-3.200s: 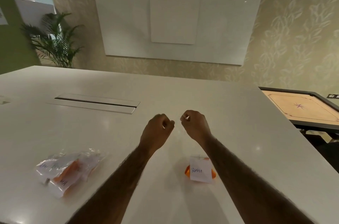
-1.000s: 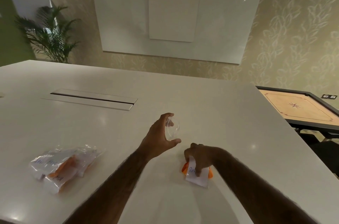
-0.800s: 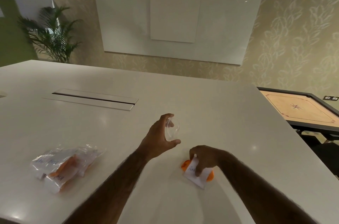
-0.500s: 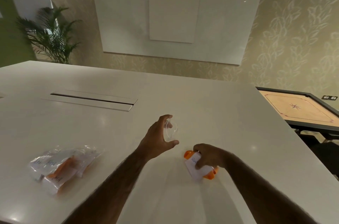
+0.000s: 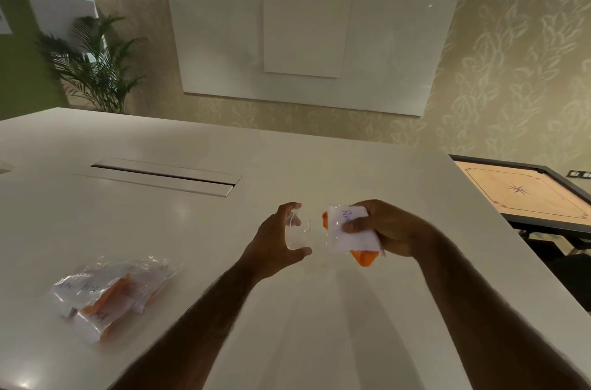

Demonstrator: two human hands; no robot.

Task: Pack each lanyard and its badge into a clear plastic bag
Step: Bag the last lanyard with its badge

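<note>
My left hand [image 5: 275, 241] holds a small clear plastic bag [image 5: 300, 230] between thumb and fingers, its mouth turned to the right. Just right of it, my right hand [image 5: 383, 231] grips a white badge [image 5: 347, 234] with blue handwriting and a folded orange lanyard [image 5: 364, 258] behind it, both lifted off the white table [image 5: 319, 172]. The badge's left edge sits close to the bag's mouth. I cannot tell whether it has entered the bag.
A pile of packed clear bags [image 5: 110, 293] with orange lanyards and badges lies at the left front of the table. A cable hatch [image 5: 163, 177] sits flush in the table farther back. A carrom board [image 5: 524, 194] stands off the table's right edge.
My right hand closed on the badge and lanyard on the table, lifted them and carried them up toward the bag. My left hand kept the bag held up.
</note>
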